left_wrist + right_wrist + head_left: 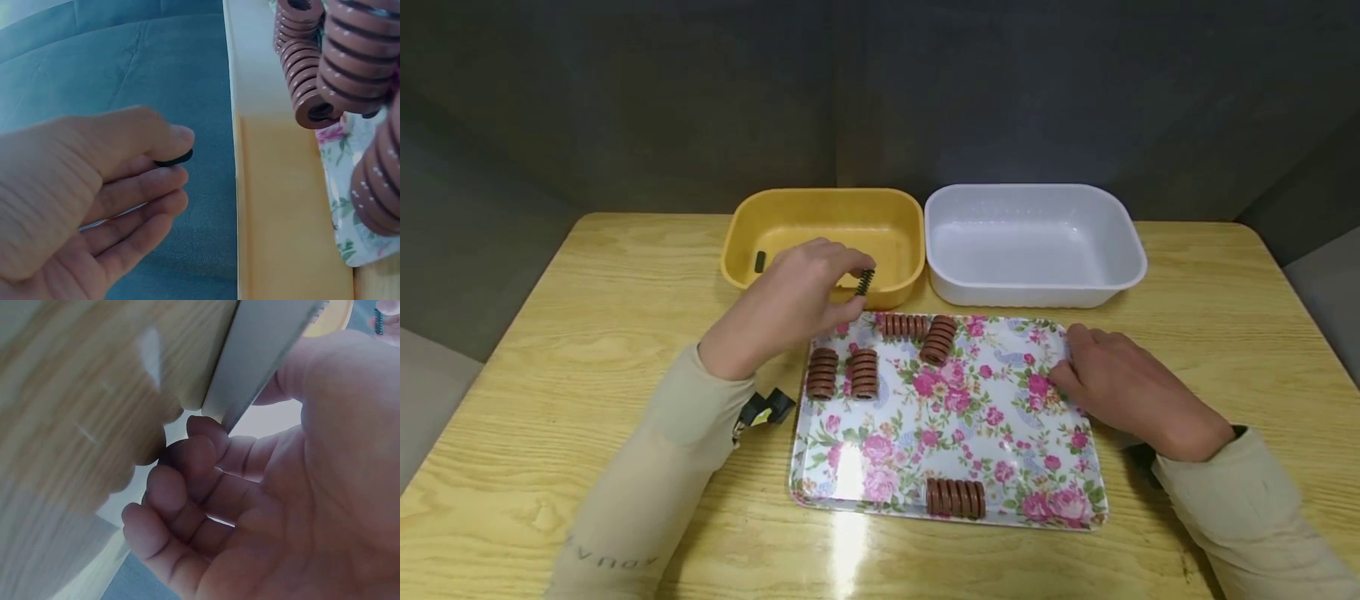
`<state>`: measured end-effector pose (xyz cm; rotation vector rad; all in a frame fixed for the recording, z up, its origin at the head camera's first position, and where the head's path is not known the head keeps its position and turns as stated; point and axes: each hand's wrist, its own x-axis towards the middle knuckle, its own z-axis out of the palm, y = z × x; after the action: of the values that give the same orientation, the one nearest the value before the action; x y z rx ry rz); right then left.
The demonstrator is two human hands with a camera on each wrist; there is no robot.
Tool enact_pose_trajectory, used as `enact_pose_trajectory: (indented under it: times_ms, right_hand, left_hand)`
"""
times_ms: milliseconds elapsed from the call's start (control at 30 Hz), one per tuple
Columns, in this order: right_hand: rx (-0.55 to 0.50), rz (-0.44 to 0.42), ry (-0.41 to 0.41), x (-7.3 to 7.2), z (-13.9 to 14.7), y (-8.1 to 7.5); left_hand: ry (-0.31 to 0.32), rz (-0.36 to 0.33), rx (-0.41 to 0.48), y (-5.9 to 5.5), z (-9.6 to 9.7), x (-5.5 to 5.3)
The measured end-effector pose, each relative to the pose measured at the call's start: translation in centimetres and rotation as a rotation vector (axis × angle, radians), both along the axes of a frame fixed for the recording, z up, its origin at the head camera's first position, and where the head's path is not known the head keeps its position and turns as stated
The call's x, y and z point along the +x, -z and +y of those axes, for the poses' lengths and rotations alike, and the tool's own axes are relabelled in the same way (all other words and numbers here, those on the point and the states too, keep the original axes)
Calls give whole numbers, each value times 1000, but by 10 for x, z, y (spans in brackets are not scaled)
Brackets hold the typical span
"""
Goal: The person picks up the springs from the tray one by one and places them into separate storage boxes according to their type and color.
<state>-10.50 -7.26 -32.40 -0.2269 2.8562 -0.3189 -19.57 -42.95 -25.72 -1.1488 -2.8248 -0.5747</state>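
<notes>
My left hand (pixel 801 292) pinches a small dark coil spring (pixel 866 282) between thumb and fingertips, over the front of the yellow bin (pixel 842 215). In the left wrist view only a dark edge of that spring (pixel 175 160) shows between thumb and forefinger; the other fingers are loosely bent. At the right edge of the floral tray (pixel 992 442), my right hand (pixel 1123 392) grips the rim, thumb on the inner side. The right wrist view has its curled fingers (pixel 169 487) against the outside of the tray wall. Several thick brown springs (pixel 864 373) lie on the tray.
A white bin (pixel 1022 296) stands right of the yellow one, both behind the tray. Inside the yellow bin, at its left, lies a small dark piece (pixel 760 262). One brown spring (pixel 955 497) rests at the tray's front edge. Dark panels (pixel 880 92) rise behind the wooden table (pixel 625 317).
</notes>
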Motion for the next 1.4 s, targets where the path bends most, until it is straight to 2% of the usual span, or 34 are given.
enact_pose_trajectory:
  times_ms: [433, 633, 833, 1067, 1400]
  right_hand:
    - [-2, 7, -3, 0, 0, 1]
    - [2, -16, -8, 1, 5, -5]
    - [9, -24, 14, 3, 15, -10]
    - [17, -3, 11, 9, 20, -12]
    - [11, -3, 12, 13, 21, -16]
  left_hand:
    - [-69, 22, 90, -5, 10, -16]
    - [-105, 14, 85, -7, 10, -18]
    - [-131, 0, 84, -9, 12, -27]
    - [-148, -4, 103, -5, 9, -38]
    - [-192, -46, 102, 1, 3, -45]
